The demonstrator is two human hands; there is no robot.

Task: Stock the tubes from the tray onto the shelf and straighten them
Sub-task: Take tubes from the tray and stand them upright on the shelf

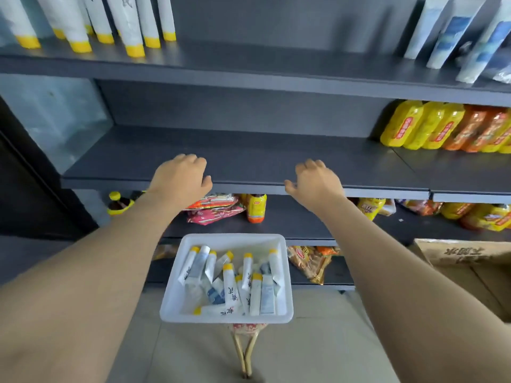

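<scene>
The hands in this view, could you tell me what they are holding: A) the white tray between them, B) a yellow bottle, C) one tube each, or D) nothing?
D: the left hand and right hand hover empty over the middle shelf, while the tubes lie in the tray below.

Two bare forearms, left hand (181,176) and right hand (316,179) ungloved, ringless.
</scene>
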